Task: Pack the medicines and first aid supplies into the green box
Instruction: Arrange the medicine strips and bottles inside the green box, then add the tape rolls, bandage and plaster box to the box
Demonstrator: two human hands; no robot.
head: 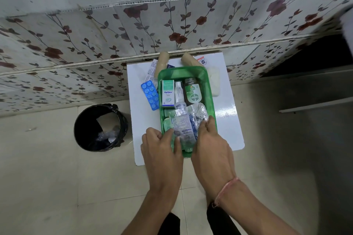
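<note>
Green box (210,89): on white table (229,112), partly filled. Left hand (162,145) and right hand (211,139): fingers bent, pressing foil strips (182,126) down at near end. Blue blister strip (150,94): unpacked, beyond left hand, the nearer; long axis pointing away.

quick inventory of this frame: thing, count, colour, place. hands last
green box: 1, green, centre of the white table
white table: 1, white, against the floral wall
Optibex carton: 1, white and green, in the box, far left
tube: 1, white, in the box beside the carton
Dettol bottle: 1, green label, in the box, far right
clear bottle: 1, clear, on foil strips at the box's near end
blue blister strip: 1, blue, on the table left of the box
bandage rolls: 2, beige, behind the box
bin: 1, black, on the floor at left
left hand: on the box's near left corner
right hand: on the foil strips, near right
</note>
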